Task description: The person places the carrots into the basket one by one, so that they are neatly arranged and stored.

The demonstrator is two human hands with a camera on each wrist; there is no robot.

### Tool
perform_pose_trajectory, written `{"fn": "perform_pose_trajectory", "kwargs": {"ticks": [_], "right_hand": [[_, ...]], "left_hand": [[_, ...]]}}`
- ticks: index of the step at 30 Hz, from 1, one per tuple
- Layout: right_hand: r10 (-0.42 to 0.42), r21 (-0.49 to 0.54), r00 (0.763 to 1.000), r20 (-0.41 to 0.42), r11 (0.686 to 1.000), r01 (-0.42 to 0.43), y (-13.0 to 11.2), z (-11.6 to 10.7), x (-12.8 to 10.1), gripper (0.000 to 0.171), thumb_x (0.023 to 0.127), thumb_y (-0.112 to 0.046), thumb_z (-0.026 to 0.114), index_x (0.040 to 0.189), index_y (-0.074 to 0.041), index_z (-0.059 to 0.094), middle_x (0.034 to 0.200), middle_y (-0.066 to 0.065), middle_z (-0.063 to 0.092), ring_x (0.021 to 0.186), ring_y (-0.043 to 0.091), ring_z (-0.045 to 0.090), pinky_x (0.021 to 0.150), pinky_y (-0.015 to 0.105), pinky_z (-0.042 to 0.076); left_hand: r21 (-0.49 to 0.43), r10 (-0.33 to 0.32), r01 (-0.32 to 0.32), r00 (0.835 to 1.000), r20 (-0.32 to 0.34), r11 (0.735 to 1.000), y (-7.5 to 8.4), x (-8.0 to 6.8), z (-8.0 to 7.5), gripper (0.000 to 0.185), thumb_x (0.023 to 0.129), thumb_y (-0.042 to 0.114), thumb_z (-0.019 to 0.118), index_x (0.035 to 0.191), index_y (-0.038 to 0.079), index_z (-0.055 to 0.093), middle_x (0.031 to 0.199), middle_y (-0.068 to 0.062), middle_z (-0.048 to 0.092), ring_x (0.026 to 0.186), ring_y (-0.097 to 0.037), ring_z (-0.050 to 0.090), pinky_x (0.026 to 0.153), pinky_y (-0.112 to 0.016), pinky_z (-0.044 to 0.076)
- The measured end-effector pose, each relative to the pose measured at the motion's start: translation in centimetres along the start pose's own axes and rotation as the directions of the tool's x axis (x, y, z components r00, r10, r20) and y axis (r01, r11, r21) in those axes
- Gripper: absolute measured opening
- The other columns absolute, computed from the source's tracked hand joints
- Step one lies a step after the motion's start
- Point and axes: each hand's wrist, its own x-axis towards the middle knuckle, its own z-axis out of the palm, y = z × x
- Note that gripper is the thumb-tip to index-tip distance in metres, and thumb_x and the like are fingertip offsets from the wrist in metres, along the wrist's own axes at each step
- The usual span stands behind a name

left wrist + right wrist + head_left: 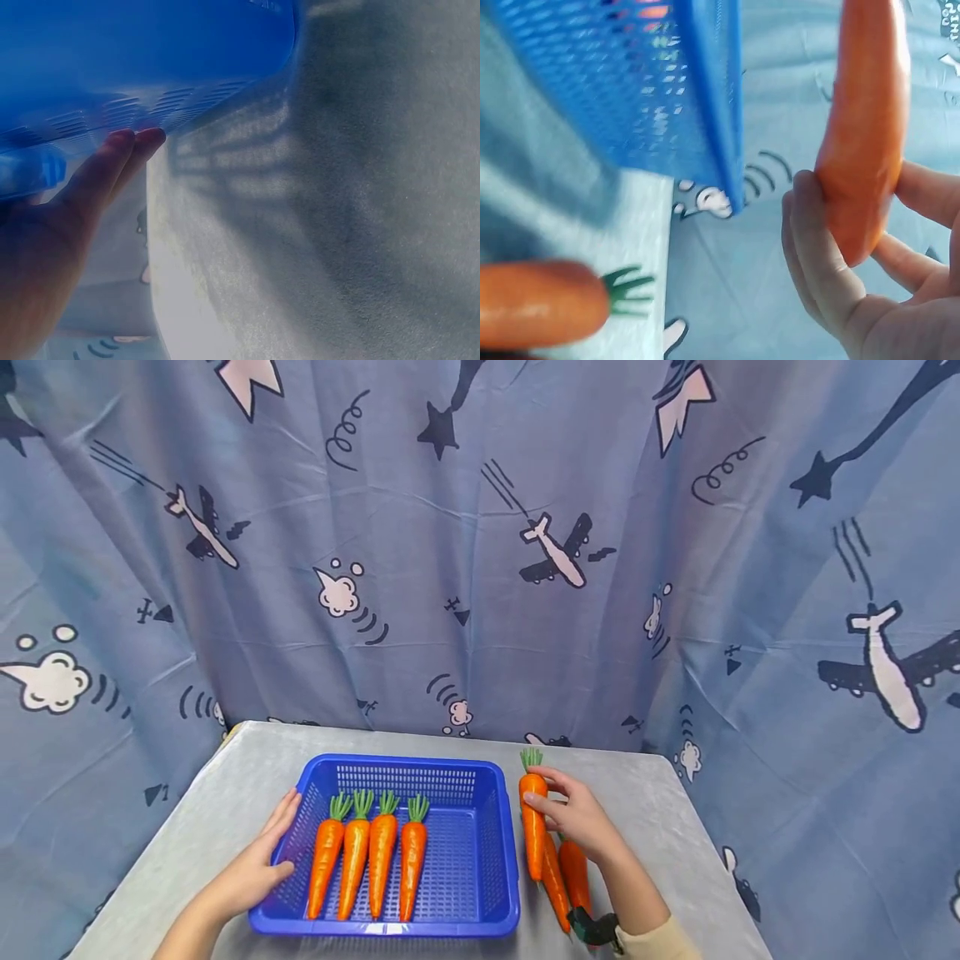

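Note:
A blue plastic basket (pixel 405 765) sits on the grey table and holds several orange carrots (pixel 382 853) laid side by side, green tops pointing away. My left hand (pixel 272 847) rests with straight fingers against the basket's left wall; in the left wrist view its fingers (pixel 112 161) touch the blue wall (pixel 150 60). My right hand (pixel 576 817) grips another carrot (pixel 533 847) just right of the basket, lifted off the table. In the right wrist view, fingers (pixel 817 255) curl round that carrot (pixel 866 127) beside the basket (pixel 630 90).
Two more carrots (pixel 558 885) lie on the grey table (pixel 660 827) under my right wrist; one carrot (pixel 540 304) shows in the right wrist view. A blue curtain with plane prints (pixel 480 568) hangs behind and around the table.

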Motion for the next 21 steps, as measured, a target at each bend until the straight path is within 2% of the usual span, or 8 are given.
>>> {"fn": "perform_pose_trajectory", "kwargs": {"ticks": [9, 13, 15, 18, 21], "right_hand": [[-0.019, 0.070, 0.992, 0.125, 0.998, 0.011, -2.5, 3.4, 1.3, 0.059, 0.093, -0.013, 0.069, 0.149, -0.014, 0.049, 0.144, 0.022, 0.050, 0.100, 0.026, 0.071, 0.079, 0.042, 0.061], [-0.043, 0.052, 0.986, 0.159, 0.998, 0.035, -3.0, 5.7, 2.0, 0.059, 0.090, -0.011, 0.073, 0.146, -0.010, 0.052, 0.138, 0.023, 0.052, 0.092, 0.025, 0.071, 0.076, 0.042, 0.062], [-0.049, 0.043, 0.983, 0.175, 0.998, 0.042, -3.0, 6.9, 2.3, 0.058, 0.089, -0.010, 0.075, 0.142, -0.009, 0.054, 0.135, 0.024, 0.052, 0.092, 0.027, 0.070, 0.074, 0.044, 0.062], [-0.050, 0.031, 0.977, 0.208, 0.999, 0.044, -2.9, 8.3, 2.8, 0.057, 0.086, -0.008, 0.077, 0.139, -0.007, 0.056, 0.131, 0.025, 0.052, 0.092, 0.029, 0.069, 0.072, 0.046, 0.061], [-0.049, 0.009, 0.971, 0.234, 0.999, 0.048, -3.1, 9.4, 3.3, 0.058, 0.084, -0.006, 0.078, 0.137, -0.004, 0.056, 0.128, 0.025, 0.053, 0.091, 0.029, 0.069, 0.069, 0.047, 0.061]], "left_hand": [[-0.006, -0.044, 0.044, 0.999, 0.008, 0.999, 0.4, 0.0, 0.0, 0.095, 0.075, -0.010, 0.059, 0.160, -0.002, 0.017, 0.166, -0.031, 0.002, 0.141, 0.019, -0.002, 0.102, 0.004, 0.007], [-0.004, -0.068, 0.068, 0.998, 0.012, 0.998, 0.4, 0.0, 0.1, 0.095, 0.076, -0.010, 0.058, 0.160, -0.001, 0.016, 0.166, -0.029, 0.001, 0.139, 0.021, -0.002, 0.101, 0.005, 0.006], [-0.004, -0.073, 0.073, 0.997, 0.011, 0.997, 0.3, 0.0, 0.2, 0.095, 0.076, -0.010, 0.058, 0.160, -0.001, 0.016, 0.167, -0.028, 0.001, 0.141, 0.018, -0.002, 0.101, 0.004, 0.006], [-0.010, -0.058, 0.058, 0.998, 0.008, 0.998, 0.2, -0.1, 0.2, 0.095, 0.076, -0.010, 0.059, 0.160, 0.000, 0.016, 0.167, -0.028, 0.002, 0.143, 0.015, -0.002, 0.101, 0.004, 0.007], [-0.010, -0.049, 0.049, 0.999, 0.005, 0.999, 0.2, 0.1, 0.0, 0.095, 0.075, -0.009, 0.059, 0.160, -0.001, 0.017, 0.166, -0.029, 0.002, 0.141, 0.018, -0.002, 0.101, 0.005, 0.007]]}}
